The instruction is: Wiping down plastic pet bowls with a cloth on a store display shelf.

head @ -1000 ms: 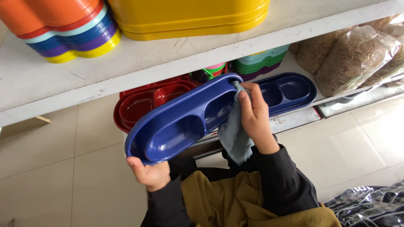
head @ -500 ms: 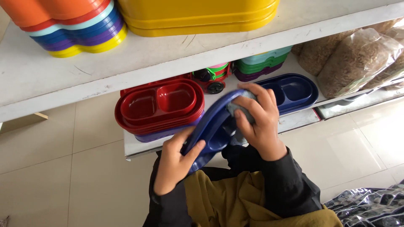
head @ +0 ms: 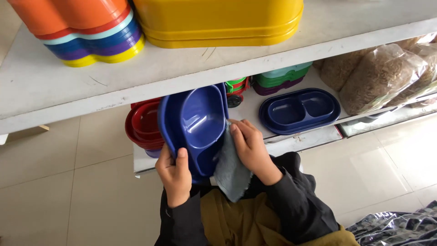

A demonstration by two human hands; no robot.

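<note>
A dark blue double-compartment plastic bowl (head: 195, 123) stands nearly on end in front of me, its hollow side facing up toward the camera. My left hand (head: 175, 175) grips its lower edge, thumb lying over the rim. My right hand (head: 250, 148) presses a grey cloth (head: 231, 171) against the bowl's right rim; the cloth hangs down over my lap. Both sleeves are black.
On the lower white shelf (head: 291, 136) lie a stack of red double bowls (head: 142, 127), another dark blue double bowl (head: 299, 110) and green and purple bowls (head: 280, 77). The upper shelf (head: 54, 91) holds a yellow tub (head: 218, 20) and stacked coloured trays (head: 86, 32). Clear bags (head: 387, 73) sit at right.
The blue bowl has been turned from lying sideways to standing on end. My left hand shifted to its lower edge; my right hand with the cloth moved to the right rim.
</note>
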